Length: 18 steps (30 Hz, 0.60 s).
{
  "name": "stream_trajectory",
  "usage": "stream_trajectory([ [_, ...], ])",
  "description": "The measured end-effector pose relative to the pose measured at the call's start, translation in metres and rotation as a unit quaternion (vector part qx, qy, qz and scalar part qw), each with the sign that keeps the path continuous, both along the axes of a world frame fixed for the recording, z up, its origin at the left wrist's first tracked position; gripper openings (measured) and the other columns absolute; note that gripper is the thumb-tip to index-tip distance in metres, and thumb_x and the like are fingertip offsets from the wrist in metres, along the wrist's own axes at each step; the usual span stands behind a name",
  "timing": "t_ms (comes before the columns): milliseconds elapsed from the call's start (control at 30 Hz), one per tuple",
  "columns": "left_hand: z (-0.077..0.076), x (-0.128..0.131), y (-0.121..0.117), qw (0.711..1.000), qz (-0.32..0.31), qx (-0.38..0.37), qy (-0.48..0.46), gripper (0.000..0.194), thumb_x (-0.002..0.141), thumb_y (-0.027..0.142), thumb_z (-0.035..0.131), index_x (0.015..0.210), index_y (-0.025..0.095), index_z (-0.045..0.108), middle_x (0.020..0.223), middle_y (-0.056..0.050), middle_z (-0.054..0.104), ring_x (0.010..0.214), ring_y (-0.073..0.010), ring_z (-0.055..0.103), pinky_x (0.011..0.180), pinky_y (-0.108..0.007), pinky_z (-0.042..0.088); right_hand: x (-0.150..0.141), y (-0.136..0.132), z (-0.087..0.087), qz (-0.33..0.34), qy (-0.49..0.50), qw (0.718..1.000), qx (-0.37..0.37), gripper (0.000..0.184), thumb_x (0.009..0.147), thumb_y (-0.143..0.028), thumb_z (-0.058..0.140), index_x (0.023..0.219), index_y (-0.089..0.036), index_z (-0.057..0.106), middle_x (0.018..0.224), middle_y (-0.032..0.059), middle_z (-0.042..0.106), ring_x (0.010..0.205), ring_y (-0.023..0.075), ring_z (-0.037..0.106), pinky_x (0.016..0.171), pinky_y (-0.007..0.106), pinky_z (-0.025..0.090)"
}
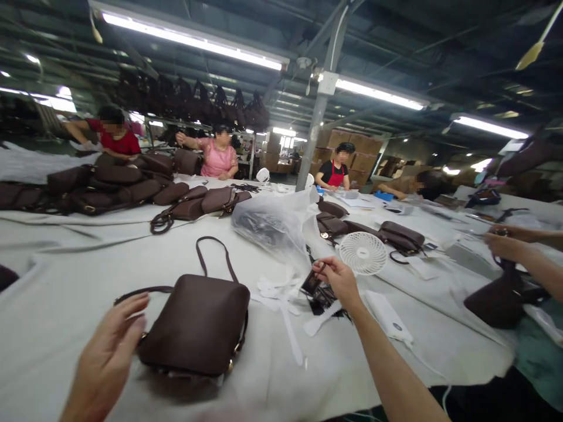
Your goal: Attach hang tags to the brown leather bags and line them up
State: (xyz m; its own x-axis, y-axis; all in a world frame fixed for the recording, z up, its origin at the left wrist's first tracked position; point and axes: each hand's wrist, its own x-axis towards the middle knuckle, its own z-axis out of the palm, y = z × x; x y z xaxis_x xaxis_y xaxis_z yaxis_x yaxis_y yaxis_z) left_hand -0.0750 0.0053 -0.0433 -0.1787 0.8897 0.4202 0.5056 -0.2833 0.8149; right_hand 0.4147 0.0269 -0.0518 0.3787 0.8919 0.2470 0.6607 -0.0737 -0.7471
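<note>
A dark brown leather handbag (197,322) lies on the cloth-covered table in front of me, its strap looped out behind and gold-coloured fittings at its side. Just left of it, my left hand (108,351) is open, fingers stretched toward the bag's edge; whether the fingertips touch it I cannot tell. My right hand (341,284) reaches out to a pile of small black pieces (323,302). Its thumb and fingers are pinched on a small dark strip. White plastic strips (290,331) lie beside that pile, close to a clear plastic bag (277,223) with dark contents.
A white fan (363,253) and a white power bank (387,316) with a cable stand right of my right hand. Brown handbags (118,184) are heaped at the far left. A co-worker's hands (510,243) hold a dark bag at the right; several people work across the table.
</note>
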Motion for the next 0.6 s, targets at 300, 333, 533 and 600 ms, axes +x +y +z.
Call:
stream_trajectory([
  [300,0.017,0.079,-0.029,0.953,-0.299,-0.033,0.025,0.025,0.090,0.032,0.046,0.092,0.020,0.067,0.102,-0.007,0.069,0.098,-0.0217,0.063,0.090,-0.033,0.051,-0.027,-0.011,0.048,0.093,-0.005,0.991,-0.099,0.013,0.072,-0.032,0.056,0.065,-0.021,0.057,0.056,-0.0025,0.062,0.055,0.0145,0.061,0.049,0.022,0.043],
  [333,0.018,0.079,-0.031,0.948,-0.313,-0.046,0.025,0.024,0.090,0.031,0.045,0.092,0.020,0.067,0.099,-0.007,0.069,0.095,-0.0209,0.063,0.087,-0.032,0.051,-0.032,-0.012,0.055,0.106,-0.001,0.988,-0.108,0.015,0.072,-0.034,0.057,0.065,-0.021,0.056,0.057,-0.0024,0.062,0.054,0.0142,0.061,0.048,0.021,0.042],
  [533,0.028,0.084,-0.035,0.941,-0.333,-0.041,-0.038,0.028,0.087,0.022,0.047,0.109,0.019,0.064,0.116,-0.009,0.064,0.089,-0.0174,0.062,0.083,-0.030,0.050,-0.088,-0.025,0.083,0.240,0.028,0.959,-0.148,0.029,0.076,-0.047,0.056,0.066,-0.020,0.053,0.049,-0.0062,0.049,0.042,0.0086,0.042,0.043,0.021,0.033],
  [600,0.032,0.092,-0.036,0.935,-0.345,-0.029,-0.073,0.046,0.081,0.017,0.053,0.127,0.019,0.056,0.134,-0.013,0.054,0.085,-0.0154,0.062,0.078,-0.029,0.051,-0.115,-0.035,0.087,0.289,0.034,0.942,-0.165,0.031,0.078,-0.048,0.056,0.067,-0.020,0.054,0.050,-0.0064,0.047,0.042,0.0076,0.038,0.043,0.021,0.030],
])
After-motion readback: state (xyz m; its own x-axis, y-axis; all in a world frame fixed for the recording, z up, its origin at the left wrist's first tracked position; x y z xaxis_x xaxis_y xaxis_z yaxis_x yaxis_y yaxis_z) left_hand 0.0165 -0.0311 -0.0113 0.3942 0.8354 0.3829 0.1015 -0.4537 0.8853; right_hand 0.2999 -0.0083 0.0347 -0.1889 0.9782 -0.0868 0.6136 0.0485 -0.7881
